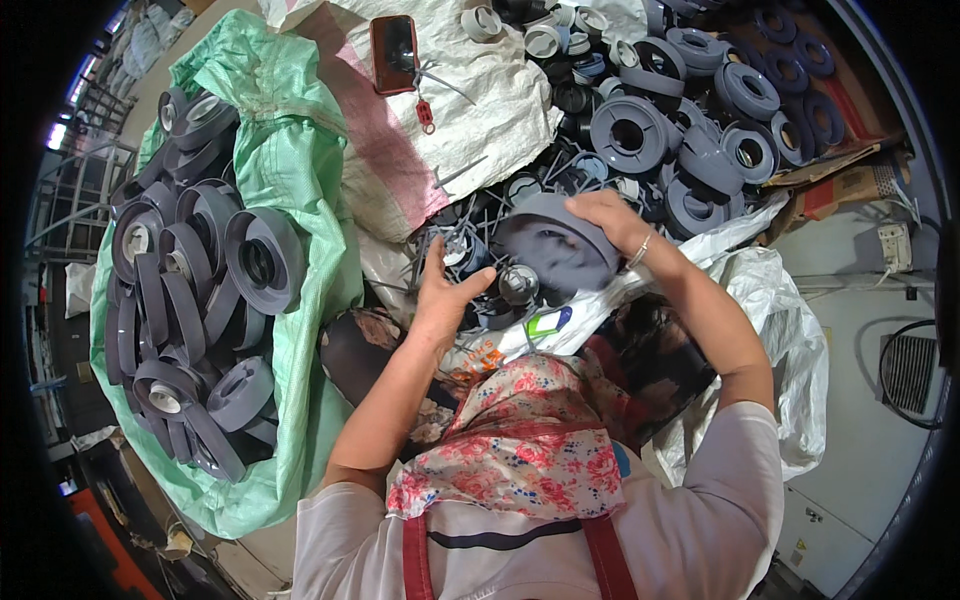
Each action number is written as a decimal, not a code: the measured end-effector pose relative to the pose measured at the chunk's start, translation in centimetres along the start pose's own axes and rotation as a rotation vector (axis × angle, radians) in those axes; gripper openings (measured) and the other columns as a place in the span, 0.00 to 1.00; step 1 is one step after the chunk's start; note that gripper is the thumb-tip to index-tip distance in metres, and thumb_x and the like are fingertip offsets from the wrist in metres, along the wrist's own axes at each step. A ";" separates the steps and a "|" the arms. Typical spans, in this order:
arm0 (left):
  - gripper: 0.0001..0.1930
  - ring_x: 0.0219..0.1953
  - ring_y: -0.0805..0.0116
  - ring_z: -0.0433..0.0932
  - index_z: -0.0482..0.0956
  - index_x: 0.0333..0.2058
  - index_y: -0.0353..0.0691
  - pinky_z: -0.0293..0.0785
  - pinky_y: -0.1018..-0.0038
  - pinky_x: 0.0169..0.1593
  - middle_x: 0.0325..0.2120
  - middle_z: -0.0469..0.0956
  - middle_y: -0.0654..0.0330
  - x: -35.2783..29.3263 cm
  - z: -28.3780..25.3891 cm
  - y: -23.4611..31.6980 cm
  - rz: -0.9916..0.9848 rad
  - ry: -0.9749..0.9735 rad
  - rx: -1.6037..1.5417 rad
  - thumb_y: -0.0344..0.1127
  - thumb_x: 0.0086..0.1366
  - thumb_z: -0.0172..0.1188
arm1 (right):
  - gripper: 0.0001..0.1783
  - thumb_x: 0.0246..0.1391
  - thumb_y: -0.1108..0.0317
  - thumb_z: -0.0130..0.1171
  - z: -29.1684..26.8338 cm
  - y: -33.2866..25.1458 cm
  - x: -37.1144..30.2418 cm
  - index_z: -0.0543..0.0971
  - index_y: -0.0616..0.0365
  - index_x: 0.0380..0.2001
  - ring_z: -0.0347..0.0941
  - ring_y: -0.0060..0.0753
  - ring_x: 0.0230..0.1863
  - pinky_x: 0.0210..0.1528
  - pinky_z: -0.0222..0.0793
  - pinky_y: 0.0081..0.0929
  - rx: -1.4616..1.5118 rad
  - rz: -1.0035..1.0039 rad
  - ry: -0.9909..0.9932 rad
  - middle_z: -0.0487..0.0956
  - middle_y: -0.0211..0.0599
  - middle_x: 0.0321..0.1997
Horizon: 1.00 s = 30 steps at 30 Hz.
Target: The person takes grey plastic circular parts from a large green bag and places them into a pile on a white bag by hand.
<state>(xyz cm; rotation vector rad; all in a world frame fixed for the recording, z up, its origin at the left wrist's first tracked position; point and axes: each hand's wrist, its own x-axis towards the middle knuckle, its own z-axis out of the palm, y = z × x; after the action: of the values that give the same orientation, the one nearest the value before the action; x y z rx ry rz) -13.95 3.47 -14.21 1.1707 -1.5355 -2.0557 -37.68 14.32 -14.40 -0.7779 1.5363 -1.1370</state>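
My right hand grips the rim of a grey plastic ring-shaped part, which is blurred by motion above my lap. To its left my left hand is open, thumb and fingers spread, with nothing seen in it. Beneath and between the hands lie thin grey plastic sticks and a small round cap. A white printed plastic bag spreads over my lap under these pieces.
At the left stands a green woven sack full of grey ring parts. A heap of similar rings lies ahead on the right. On white sacking rests a phone with a red tag. A cardboard edge borders the heap.
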 end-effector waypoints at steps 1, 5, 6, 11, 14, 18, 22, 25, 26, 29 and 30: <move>0.41 0.59 0.60 0.56 0.49 0.59 0.29 0.54 0.69 0.59 0.58 0.54 0.47 1.2 -0.3 -1.8 -0.031 0.051 -0.070 0.39 0.52 0.63 | 0.24 0.56 0.52 0.47 1.5 -0.3 0.7 0.78 0.65 0.23 0.71 0.22 0.20 0.24 0.65 0.19 0.272 0.099 -0.052 0.76 0.36 0.21; 0.12 0.29 0.66 0.75 0.70 0.36 0.30 0.73 0.72 0.34 0.30 0.76 0.56 3.0 -2.4 -2.6 -0.235 0.065 -0.492 0.30 0.55 0.53 | 0.26 0.54 0.49 0.50 3.1 4.9 9.0 0.77 0.65 0.22 0.73 0.30 0.22 0.30 0.70 0.21 -0.135 -0.136 0.220 0.77 0.36 0.19; 0.11 0.29 0.67 0.75 0.70 0.35 0.30 0.73 0.73 0.35 0.29 0.75 0.54 3.0 -3.1 -2.6 -0.204 0.114 -0.457 0.29 0.53 0.53 | 0.27 0.46 0.49 0.59 3.2 4.3 10.3 0.75 0.67 0.34 0.74 0.37 0.35 0.41 0.70 0.27 -0.578 0.028 0.276 0.78 0.43 0.32; 0.23 0.31 0.66 0.75 0.66 0.38 0.30 0.71 0.72 0.37 0.29 0.75 0.53 1.9 -2.2 -2.2 0.168 0.230 0.397 0.36 0.46 0.64 | 0.42 0.32 0.53 0.68 4.1 9.0 12.9 0.62 0.66 0.48 0.60 0.47 0.55 0.53 0.61 0.40 -1.354 0.151 0.248 0.66 0.43 0.51; 0.30 0.34 0.64 0.74 0.64 0.43 0.30 0.70 0.72 0.41 0.31 0.75 0.54 1.0 -1.5 -1.0 0.300 0.260 0.561 0.39 0.45 0.68 | 0.38 0.31 0.56 0.68 3.9 7.9 12.1 0.65 0.65 0.44 0.62 0.48 0.52 0.54 0.61 0.38 -1.235 0.150 0.276 0.68 0.44 0.47; 0.24 0.39 0.70 0.73 0.67 0.46 0.30 0.70 0.74 0.45 0.37 0.74 0.58 1.4 -2.3 -0.6 0.107 0.050 -0.150 0.34 0.53 0.63 | 0.45 0.30 0.56 0.67 3.9 3.4 7.8 0.61 0.63 0.53 0.64 0.50 0.50 0.53 0.61 0.33 -0.704 -0.183 0.349 0.67 0.51 0.46; 0.20 0.40 0.70 0.73 0.69 0.46 0.32 0.71 0.72 0.45 0.39 0.73 0.59 0.6 -2.1 -0.7 -0.029 -0.091 -0.485 0.35 0.57 0.59 | 0.46 0.28 0.60 0.68 7.0 -2.7 1.8 0.60 0.60 0.55 0.64 0.53 0.48 0.52 0.62 0.35 -0.778 -0.342 0.058 0.65 0.54 0.45; 0.20 0.40 0.70 0.73 0.68 0.47 0.32 0.71 0.71 0.45 0.40 0.73 0.59 -0.5 -1.6 -0.3 -0.021 -0.168 -0.534 0.37 0.58 0.58 | 0.44 0.29 0.62 0.68 9.0 -2.2 0.2 0.60 0.61 0.52 0.62 0.54 0.48 0.51 0.63 0.36 -0.860 -0.426 0.002 0.63 0.52 0.44; 0.21 0.40 0.70 0.73 0.68 0.47 0.32 0.71 0.71 0.45 0.40 0.73 0.59 -1.0 -1.6 -0.1 -0.004 -0.178 -0.531 0.37 0.58 0.58 | 0.42 0.29 0.64 0.68 9.4 -2.5 -0.2 0.60 0.63 0.50 0.63 0.53 0.46 0.48 0.64 0.36 -0.881 -0.467 0.011 0.63 0.50 0.42; 0.26 0.43 0.67 0.73 0.65 0.49 0.31 0.70 0.68 0.48 0.43 0.72 0.56 -2.2 -2.6 0.9 -0.042 -0.256 -0.454 0.42 0.58 0.58 | 0.40 0.27 0.68 0.67 9.7 -3.4 -1.4 0.61 0.67 0.46 0.63 0.52 0.46 0.45 0.66 0.36 -0.959 -0.562 -0.072 0.64 0.49 0.41; 0.27 0.44 0.65 0.73 0.64 0.50 0.31 0.70 0.67 0.50 0.44 0.72 0.54 -2.5 -2.9 1.2 -0.068 -0.285 -0.428 0.43 0.58 0.58 | 0.39 0.26 0.69 0.67 9.8 -3.7 -1.8 0.61 0.67 0.46 0.63 0.51 0.45 0.44 0.67 0.35 -1.023 -0.627 -0.118 0.64 0.48 0.41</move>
<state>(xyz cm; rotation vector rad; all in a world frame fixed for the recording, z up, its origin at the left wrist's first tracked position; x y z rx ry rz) -10.43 2.88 -12.33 0.8052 -1.0853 -2.5182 -28.10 11.98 -10.57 -2.0765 1.7969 -0.6142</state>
